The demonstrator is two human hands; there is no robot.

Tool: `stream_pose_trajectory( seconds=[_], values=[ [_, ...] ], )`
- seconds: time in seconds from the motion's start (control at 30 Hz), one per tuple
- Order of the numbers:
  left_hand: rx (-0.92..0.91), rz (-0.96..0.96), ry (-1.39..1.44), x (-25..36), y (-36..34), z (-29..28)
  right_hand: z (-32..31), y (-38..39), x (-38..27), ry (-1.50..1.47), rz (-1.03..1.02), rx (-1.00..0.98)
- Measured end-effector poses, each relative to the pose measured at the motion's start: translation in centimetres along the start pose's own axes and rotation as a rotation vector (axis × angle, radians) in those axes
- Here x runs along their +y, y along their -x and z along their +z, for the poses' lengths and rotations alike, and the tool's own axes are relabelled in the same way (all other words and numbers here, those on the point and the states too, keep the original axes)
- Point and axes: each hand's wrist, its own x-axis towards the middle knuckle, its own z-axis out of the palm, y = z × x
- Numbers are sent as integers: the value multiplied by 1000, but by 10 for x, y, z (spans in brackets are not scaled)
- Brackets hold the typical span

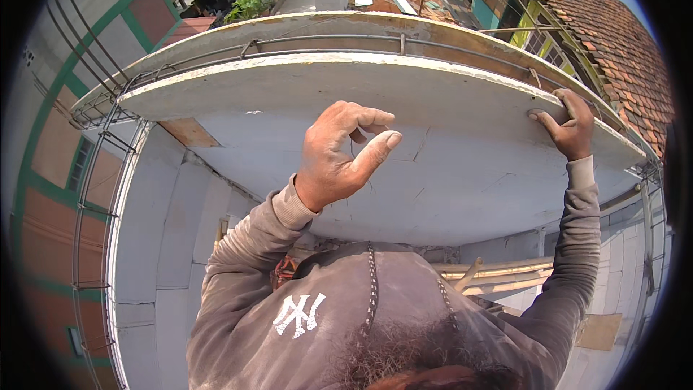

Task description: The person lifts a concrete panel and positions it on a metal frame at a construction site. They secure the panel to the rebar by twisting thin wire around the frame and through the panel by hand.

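Left hand (pixel 343 153) raised before pale formwork board (pixel 404 81), fingers curled, narrow thumb-index gap; couldn't tell if anything held. Right hand (pixel 575 127) hooked over board's top edge, thumb on face. Rebar (pixel 402 45) behind.

From my remote seat I make out one marking: a white emblem of interlocking letters (pixel 299 315) across the chest of a faded grey-brown fabric sweatshirt (pixel 336 282).

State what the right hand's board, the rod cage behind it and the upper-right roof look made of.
Board: perhaps cement sheet or wood; matte grey, pale chipped edge. Rod cage: likely steel; dull grey, thin round bars. Roof: probably fired clay; matte, orange overlapping tiles.
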Motion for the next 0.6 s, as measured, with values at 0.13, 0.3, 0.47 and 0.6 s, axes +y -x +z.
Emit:
stream_pose_trajectory(
  seconds=[0.13, 0.3, 0.47, 0.6],
  values=[
    [195, 409, -651, -1, -46, -41, 18, -13, -4, 6, -63, 46],
    [62, 374, -806, -22, -80, -35, 28, -8, 8, 71, -103, 71],
    [-208, 125, -921, -21, -97, -34, 27, -7, 9, 4, -55, 50],
    [-356, 133, -1019, -23, -108, -38, 30, -7, 11, 1, -47, 50]
  ],
)
